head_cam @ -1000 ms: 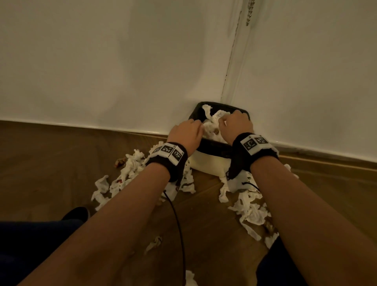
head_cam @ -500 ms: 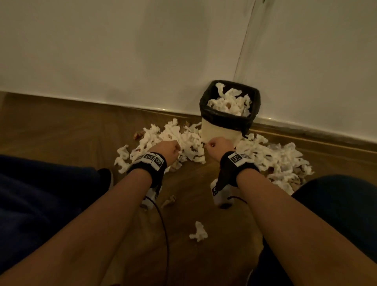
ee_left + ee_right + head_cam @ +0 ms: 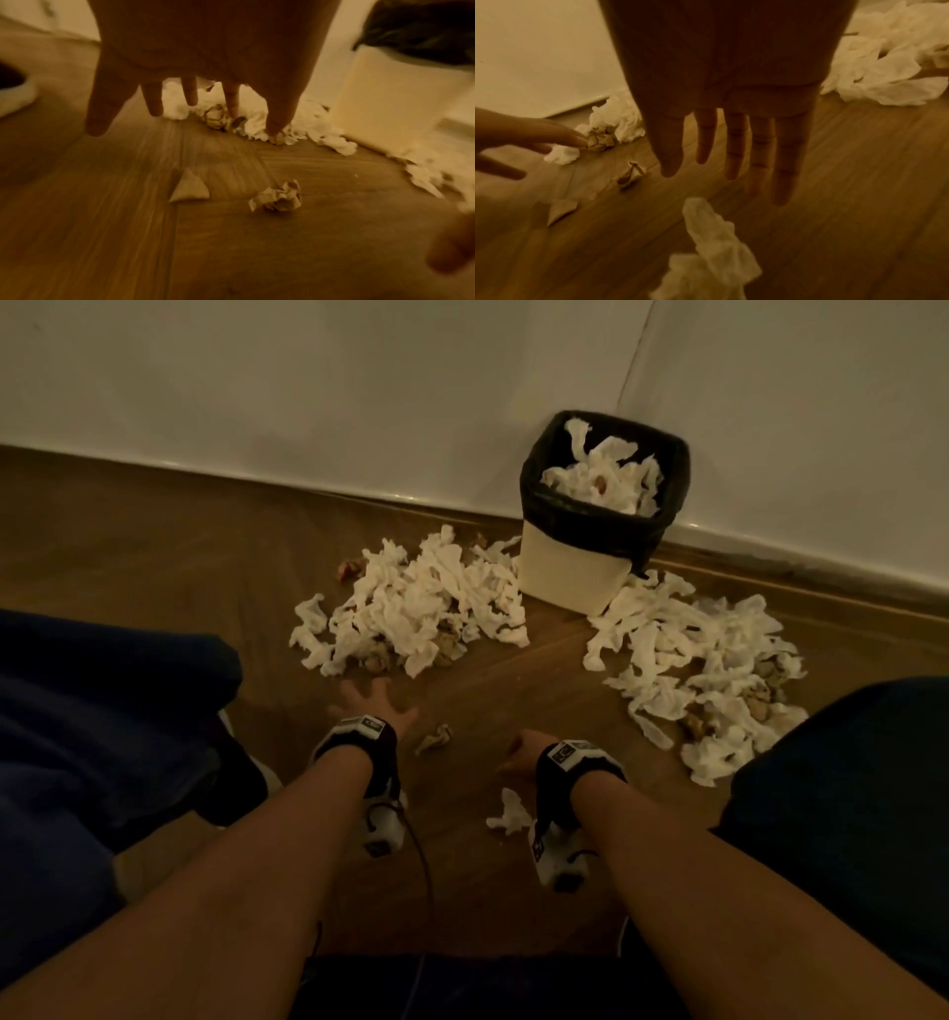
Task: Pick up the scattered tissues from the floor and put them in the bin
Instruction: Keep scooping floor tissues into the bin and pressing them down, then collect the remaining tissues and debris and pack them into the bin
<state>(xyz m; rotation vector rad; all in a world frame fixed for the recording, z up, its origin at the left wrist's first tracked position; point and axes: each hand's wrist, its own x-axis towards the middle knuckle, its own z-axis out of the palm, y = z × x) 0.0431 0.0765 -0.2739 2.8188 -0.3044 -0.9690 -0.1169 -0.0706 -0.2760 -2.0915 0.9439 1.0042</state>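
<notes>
Below, brown wood-plank floor (image 3: pixel 154 546), meeting white walls (image 3: pixel 308 392) at the far edge. Cream square plastic bin with black liner (image 3: pixel 595 541), upright in the far corner where the walls meet, holding crumpled white tissues (image 3: pixel 606 480) heaped to near its rim. Left heap of scattered white tissues (image 3: pixel 416 603) on the floor, touching the bin's left side; a few brownish crumpled balls along its near edge. Right heap of scattered white tissues (image 3: pixel 703 670) on the floor, starting at the bin's right base and running toward the dark-clothed right knee (image 3: pixel 847 803). Dark-clothed left leg (image 3: pixel 102 737) at the left edge of the floor. Left hand (image 3: pixel 372 703) (image 3: pixel 205 50), fingers (image 3: pixel 154 101) straight and spread, holding nothing, palm down above the floor just short of the left heap. Right hand (image 3: pixel 524 752) (image 3: pixel 731 81), fingers (image 3: pixel 734 152) straight and slightly apart, holding nothing, above bare floor between the two heaps. Loose white tissue (image 3: pixel 508 814) (image 3: pixel 713 253) on the floor just beside the right wrist. Small brownish crumpled paper ball (image 3: pixel 435 738) (image 3: pixel 277 198) on the floor between the two hands. Small flat triangular paper scrap (image 3: pixel 190 187) (image 3: pixel 561 209) on the floor beneath the left hand, apart from the ball.
</notes>
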